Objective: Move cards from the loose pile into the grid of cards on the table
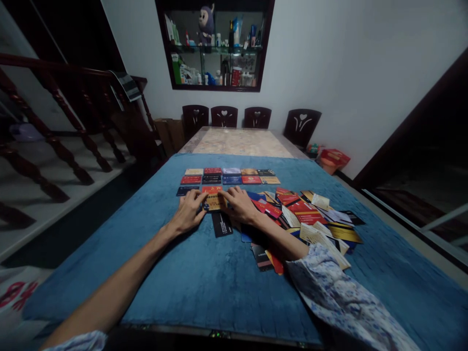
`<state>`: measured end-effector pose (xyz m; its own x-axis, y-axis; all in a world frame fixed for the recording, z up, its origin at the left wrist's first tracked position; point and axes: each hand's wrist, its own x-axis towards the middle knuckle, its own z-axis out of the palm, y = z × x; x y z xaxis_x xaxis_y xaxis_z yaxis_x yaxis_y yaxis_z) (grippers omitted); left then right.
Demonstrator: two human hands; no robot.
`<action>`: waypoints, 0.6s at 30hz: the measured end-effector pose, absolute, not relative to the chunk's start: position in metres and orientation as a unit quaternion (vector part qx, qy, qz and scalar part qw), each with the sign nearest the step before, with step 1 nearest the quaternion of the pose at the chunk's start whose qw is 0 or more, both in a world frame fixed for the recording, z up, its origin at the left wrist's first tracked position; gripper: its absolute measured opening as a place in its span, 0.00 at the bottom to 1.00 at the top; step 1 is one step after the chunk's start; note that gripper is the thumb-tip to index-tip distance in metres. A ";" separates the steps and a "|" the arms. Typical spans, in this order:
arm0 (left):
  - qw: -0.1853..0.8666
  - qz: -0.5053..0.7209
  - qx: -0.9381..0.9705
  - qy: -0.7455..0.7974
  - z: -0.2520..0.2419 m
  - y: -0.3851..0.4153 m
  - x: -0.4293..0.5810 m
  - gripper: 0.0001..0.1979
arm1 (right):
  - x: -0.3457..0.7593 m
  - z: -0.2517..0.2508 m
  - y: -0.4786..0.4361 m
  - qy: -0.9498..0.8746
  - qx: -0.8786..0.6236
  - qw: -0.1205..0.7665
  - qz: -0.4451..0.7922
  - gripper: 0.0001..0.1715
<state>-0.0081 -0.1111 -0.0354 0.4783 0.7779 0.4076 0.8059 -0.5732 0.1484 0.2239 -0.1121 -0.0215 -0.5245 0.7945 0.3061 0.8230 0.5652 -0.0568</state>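
A gold VIP card [213, 203] is held by its two side edges between my left hand [189, 210] and my right hand [239, 203]. Just beyond it a red card [211, 188] shows, partly covered. Left of that lies a dark blue card [187, 190]. Two rows of cards are laid out farther away, among them a black card [212, 180] and a red card [251, 180]. Below the gold card a black card [222, 225] lies at a slant on the blue cloth [175, 287]. My right wrist passes over the edge of a loose card pile [307, 217].
Beyond the cloth the bare stone tabletop [239, 140] continues to several dark chairs [224, 117]. A wooden railing [54, 73] runs along the left. A red bag [333, 158] stands on the floor at the right, and a white plastic bag [18, 292] sits at lower left.
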 end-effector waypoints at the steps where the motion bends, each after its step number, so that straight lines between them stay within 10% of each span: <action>1: 0.037 -0.221 -0.859 -0.459 -0.035 -0.112 -0.008 0.26 | 0.225 -0.021 -0.112 -0.872 -0.461 0.156 -0.050 0.28; 18: 0.039 -0.205 -0.867 -0.453 -0.033 -0.109 0.007 0.25 | 0.247 -0.020 -0.098 -0.883 -0.442 0.145 -0.062 0.31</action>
